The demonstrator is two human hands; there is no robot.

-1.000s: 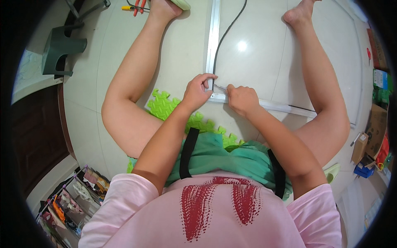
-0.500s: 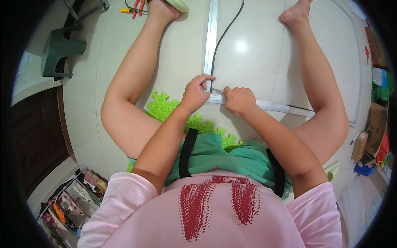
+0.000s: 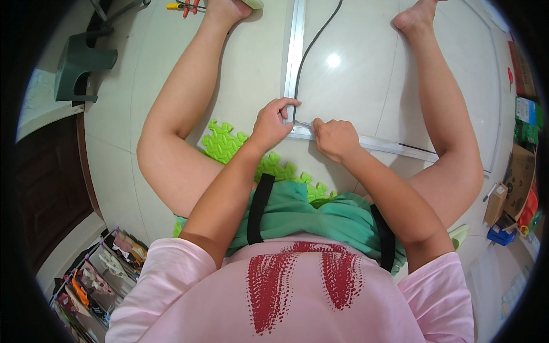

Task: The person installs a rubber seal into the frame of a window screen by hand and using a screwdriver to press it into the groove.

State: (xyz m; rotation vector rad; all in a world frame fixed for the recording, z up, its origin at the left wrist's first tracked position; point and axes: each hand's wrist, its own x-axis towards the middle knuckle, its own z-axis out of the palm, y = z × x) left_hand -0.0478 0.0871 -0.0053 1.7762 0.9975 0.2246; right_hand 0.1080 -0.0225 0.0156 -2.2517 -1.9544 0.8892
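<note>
On the floor between my legs lies a silvery metal frame (image 3: 294, 51), two of its bars meeting at a corner. A black rubber cord (image 3: 309, 50) runs down beside the upright bar to that corner, curving away to the right farther off. My left hand (image 3: 273, 124) is closed round the upright bar just above the corner, its forefinger reaching over the cord. In the fist of my right hand (image 3: 337, 139) is a thin metal tool (image 3: 305, 123), possibly a screwdriver. Its slim shaft points left at the cord's end in the corner; the handle is hidden by my fingers.
A green foam mat (image 3: 222, 143) lies under my left arm and thigh. Red-handled pliers (image 3: 186, 9) are beside my left foot. A dark green stool (image 3: 80, 66) stands at left, above a clothes rack (image 3: 94, 274). Cardboard boxes (image 3: 517, 171) line the right side.
The view has shifted slightly. My right hand has moved a little to the right, with the tool's tip still at the corner. My left hand keeps its place on the bar.
</note>
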